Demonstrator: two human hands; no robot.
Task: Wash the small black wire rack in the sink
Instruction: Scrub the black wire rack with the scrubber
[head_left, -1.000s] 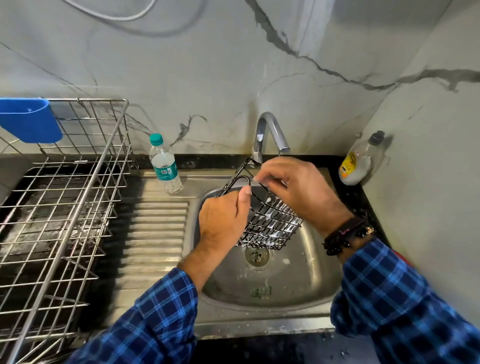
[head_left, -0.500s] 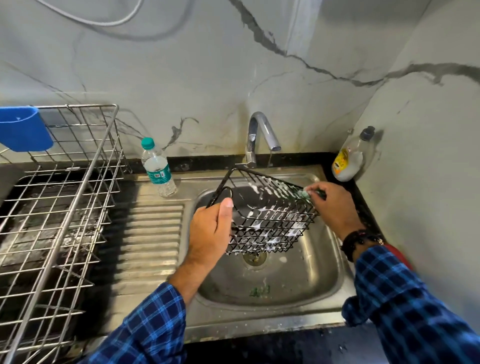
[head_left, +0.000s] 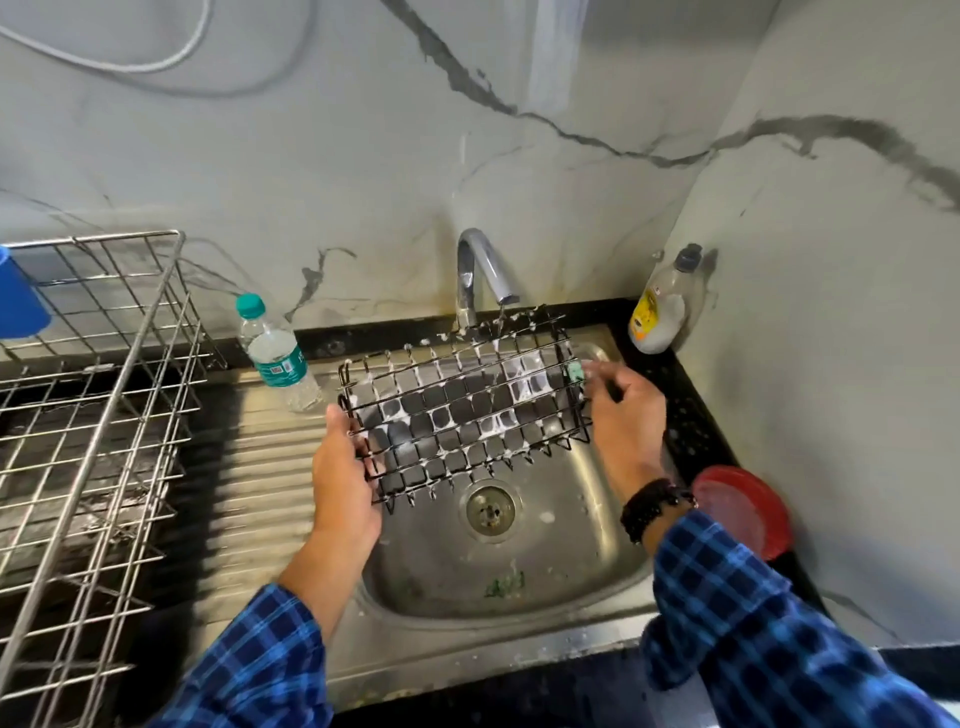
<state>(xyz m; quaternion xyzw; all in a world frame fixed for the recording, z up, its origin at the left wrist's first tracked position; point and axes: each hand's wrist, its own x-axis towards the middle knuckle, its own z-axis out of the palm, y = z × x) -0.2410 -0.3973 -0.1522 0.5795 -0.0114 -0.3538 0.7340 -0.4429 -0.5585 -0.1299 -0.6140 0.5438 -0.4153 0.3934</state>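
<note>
Beyond the fingers (head_left: 623, 384) rises a pale marble wall (head_left: 363, 156) with dark veins. A black surface (head_left: 696, 415) lies to their right.

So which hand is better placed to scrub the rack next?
Right. The right hand pinches a green pad at the black wire rack; the left hand grips its left edge, holding it above the sink.

My left grip (head_left: 343, 467) clamps the wire rack (head_left: 467, 410) at its left edge, thumb on top, forearm angled forward. My right grip (head_left: 628, 415), fingers blurred, pinches a green pad (head_left: 574, 371).
</note>
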